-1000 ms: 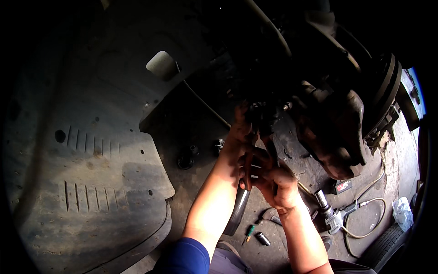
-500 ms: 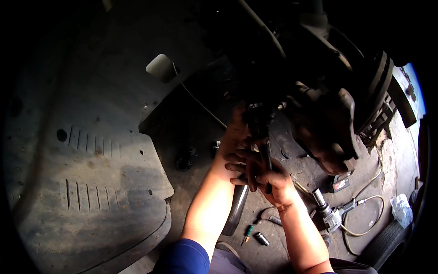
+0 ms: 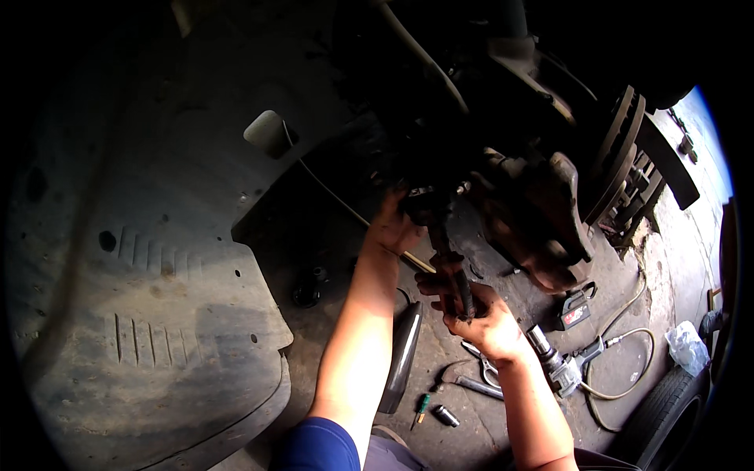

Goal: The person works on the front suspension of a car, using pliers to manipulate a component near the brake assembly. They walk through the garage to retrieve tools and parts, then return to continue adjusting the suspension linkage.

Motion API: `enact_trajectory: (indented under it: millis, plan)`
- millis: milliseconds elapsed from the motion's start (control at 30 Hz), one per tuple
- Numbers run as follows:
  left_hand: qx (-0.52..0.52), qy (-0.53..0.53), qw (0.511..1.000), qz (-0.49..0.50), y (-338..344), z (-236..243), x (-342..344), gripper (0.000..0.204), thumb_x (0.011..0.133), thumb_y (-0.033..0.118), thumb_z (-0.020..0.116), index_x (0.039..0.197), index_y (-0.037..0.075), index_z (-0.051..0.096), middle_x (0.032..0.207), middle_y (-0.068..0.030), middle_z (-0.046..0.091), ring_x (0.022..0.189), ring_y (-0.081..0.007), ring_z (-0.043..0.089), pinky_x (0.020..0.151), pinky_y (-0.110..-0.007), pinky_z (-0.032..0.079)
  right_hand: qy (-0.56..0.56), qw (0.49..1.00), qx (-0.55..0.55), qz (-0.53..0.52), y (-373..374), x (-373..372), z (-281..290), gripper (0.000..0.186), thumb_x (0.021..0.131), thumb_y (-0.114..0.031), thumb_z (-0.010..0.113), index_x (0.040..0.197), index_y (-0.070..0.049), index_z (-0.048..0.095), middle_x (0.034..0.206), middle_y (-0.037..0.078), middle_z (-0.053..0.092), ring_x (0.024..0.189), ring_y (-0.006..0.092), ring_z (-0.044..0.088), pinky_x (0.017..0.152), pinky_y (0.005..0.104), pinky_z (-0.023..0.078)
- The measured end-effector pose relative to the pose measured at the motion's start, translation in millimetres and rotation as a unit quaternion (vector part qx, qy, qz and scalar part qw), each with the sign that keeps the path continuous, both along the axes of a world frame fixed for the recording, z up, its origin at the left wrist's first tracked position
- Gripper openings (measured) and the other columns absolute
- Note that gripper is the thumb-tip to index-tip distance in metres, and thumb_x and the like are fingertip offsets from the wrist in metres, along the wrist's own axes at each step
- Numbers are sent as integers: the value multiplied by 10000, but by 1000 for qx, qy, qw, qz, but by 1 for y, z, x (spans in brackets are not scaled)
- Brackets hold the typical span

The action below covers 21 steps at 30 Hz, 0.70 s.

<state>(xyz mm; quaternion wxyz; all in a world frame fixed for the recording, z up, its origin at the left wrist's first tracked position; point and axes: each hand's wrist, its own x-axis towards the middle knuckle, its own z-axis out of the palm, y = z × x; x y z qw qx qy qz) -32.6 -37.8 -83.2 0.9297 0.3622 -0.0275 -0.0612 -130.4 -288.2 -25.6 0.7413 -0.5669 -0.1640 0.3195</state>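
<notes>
A dark, greasy rod-like car part point(image 3: 462, 290) slants down from the shadowed underside of the vehicle. My right hand point(image 3: 488, 323) is closed around its lower end, with the fingers curled behind and partly hidden. Higher up, my left hand point(image 3: 395, 228) is at the thicker dark upper end point(image 3: 424, 206) of the same part. Deep shadow covers most of the left fingers, but they seem wrapped against it. Where the part's top meets the vehicle is too dark to make out.
A brake disc point(image 3: 616, 157) and a rusty suspension arm point(image 3: 561, 235) hang at the right. On the floor lie an air impact wrench point(image 3: 567, 373) with its hose, a hammer point(image 3: 471, 382), a screwdriver point(image 3: 422, 406), a socket point(image 3: 447, 416) and a tyre point(image 3: 664, 416). A vented panel point(image 3: 181, 298) fills the left.
My right hand's fingers were spread across the rod-like part and now curl around its lower end. My left hand has come slightly lower and left. The whole view has shifted a little.
</notes>
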Motion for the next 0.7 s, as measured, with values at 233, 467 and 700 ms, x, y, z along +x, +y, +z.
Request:
enact_trajectory:
  millis: [233,467,700]
  plan:
    - [15,38,999,-15,11,6,-1,336,933,340,703,1178,111,683,1090,-84,760,878,-187,732,513,-266,484,-42,990,-134,21,-13,4,20,551,759,-56,620,1306,-39,684,1083,51,680,918,146,569,869,285,470]
    - [88,49,994,44,6,14,-6,416,889,404,781,1186,130,677,984,-40,748,680,-123,648,506,-254,451,-187,973,-73,-115,6,-6,4,510,740,-24,595,1239,-44,701,1132,128,648,1005,247,615,904,345,493]
    - [107,52,992,48,31,-13,-8,576,861,460,822,1291,116,652,1048,-32,724,765,-131,621,648,-286,482,-6,1000,26,-12,3,-2,13,546,753,-22,600,1292,27,670,1132,67,693,1049,200,615,946,325,498]
